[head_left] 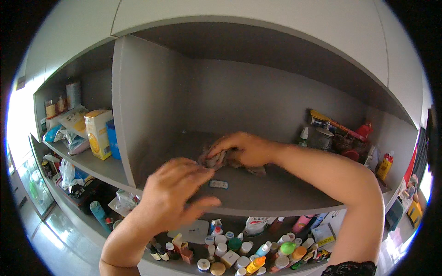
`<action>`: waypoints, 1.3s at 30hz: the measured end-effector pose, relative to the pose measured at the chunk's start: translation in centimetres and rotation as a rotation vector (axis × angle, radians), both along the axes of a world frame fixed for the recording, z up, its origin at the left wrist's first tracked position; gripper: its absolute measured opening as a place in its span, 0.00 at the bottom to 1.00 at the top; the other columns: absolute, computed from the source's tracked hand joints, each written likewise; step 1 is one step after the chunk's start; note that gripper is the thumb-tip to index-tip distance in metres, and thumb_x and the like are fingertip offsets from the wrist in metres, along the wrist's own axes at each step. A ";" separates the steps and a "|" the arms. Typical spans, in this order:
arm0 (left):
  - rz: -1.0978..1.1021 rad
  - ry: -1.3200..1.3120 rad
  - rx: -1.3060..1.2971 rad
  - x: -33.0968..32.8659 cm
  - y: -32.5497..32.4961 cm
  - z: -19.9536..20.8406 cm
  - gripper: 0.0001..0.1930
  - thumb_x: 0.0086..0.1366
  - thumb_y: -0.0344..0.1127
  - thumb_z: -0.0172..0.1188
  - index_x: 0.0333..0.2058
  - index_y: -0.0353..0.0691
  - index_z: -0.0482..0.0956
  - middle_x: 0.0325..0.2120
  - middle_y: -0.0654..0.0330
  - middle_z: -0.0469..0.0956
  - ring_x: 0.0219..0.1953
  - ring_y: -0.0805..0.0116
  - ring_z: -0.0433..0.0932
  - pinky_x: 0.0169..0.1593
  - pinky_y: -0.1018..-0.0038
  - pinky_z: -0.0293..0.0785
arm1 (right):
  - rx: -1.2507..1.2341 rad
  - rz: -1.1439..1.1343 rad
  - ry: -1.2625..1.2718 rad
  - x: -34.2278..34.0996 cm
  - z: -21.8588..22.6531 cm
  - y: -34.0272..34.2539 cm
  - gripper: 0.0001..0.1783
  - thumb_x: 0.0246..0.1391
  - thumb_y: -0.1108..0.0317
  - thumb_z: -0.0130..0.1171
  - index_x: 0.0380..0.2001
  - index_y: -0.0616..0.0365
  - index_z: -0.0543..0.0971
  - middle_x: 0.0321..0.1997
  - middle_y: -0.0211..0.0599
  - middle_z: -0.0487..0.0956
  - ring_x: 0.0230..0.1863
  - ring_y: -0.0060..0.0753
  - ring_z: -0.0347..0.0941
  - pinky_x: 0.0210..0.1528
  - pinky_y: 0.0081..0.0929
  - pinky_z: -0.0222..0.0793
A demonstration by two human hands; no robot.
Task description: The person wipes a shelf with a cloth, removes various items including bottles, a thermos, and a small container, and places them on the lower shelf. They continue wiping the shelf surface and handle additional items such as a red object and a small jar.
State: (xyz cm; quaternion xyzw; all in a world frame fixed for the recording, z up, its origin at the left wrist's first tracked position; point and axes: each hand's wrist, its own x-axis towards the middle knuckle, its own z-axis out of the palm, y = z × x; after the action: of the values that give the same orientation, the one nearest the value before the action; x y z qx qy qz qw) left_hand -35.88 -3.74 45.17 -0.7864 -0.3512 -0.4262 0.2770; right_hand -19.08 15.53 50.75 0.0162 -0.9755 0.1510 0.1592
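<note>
Two hands over a grey shelf (pixel 276 193).
Right hand (pixel 244 149) grips a cloth (pixel 216 160) on the shelf; left hand (pixel 177 193) hovers open nearby, above a small packet (pixel 218 184).

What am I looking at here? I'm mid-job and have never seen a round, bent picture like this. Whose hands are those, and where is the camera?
The camera sits on a person's head and looks at their own two bare hands; its fisheye lens bends straight edges. They stand at a grey open wall shelf. The right hand presses a crumpled grey-brown cloth onto the shelf board. The left hand hovers in front with spread fingers, blurred, holding nothing that I can see. A small pale oblong object lies on the board by it. At the right end of the board stand cluttered jars and bottles. The shelf below holds many small bottles and tubs. The left compartment holds a yellow carton.
</note>
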 end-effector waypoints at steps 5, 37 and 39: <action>0.154 0.209 -0.151 1.8 -0.4 0.4 0.27 0.50 0.53 0.67 0.42 0.39 0.79 0.41 0.55 0.80 0.47 0.53 0.77 0.56 0.52 0.67 | 0.071 -0.607 -0.001 7.6 4.0 5.8 0.23 0.50 0.79 0.50 0.51 0.54 0.76 0.50 0.43 0.77 0.52 0.37 0.74 0.54 0.31 0.69; -0.105 0.059 -0.129 -1.3 -0.6 -1.3 0.07 0.49 0.33 0.69 0.30 0.46 0.84 0.34 0.60 0.83 0.41 0.67 0.82 0.52 0.56 0.73 | -0.472 -0.553 -0.081 1.4 3.7 -5.0 0.29 0.45 0.83 0.47 0.51 0.50 0.77 0.45 0.42 0.80 0.48 0.34 0.75 0.50 0.28 0.70; -0.117 0.047 -0.107 -0.9 -0.2 -1.6 0.07 0.49 0.33 0.68 0.30 0.45 0.84 0.33 0.60 0.84 0.41 0.66 0.82 0.52 0.56 0.73 | -0.163 -0.502 0.161 6.5 3.0 2.2 0.26 0.48 0.81 0.47 0.51 0.51 0.76 0.49 0.42 0.78 0.45 0.36 0.75 0.46 0.31 0.72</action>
State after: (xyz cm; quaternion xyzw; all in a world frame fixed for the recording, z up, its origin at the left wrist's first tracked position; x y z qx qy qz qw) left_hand -36.80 -3.91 43.56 -0.8288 -0.3205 -0.4038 0.2174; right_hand -12.59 17.74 53.74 -0.2272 -0.9178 0.1829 0.2694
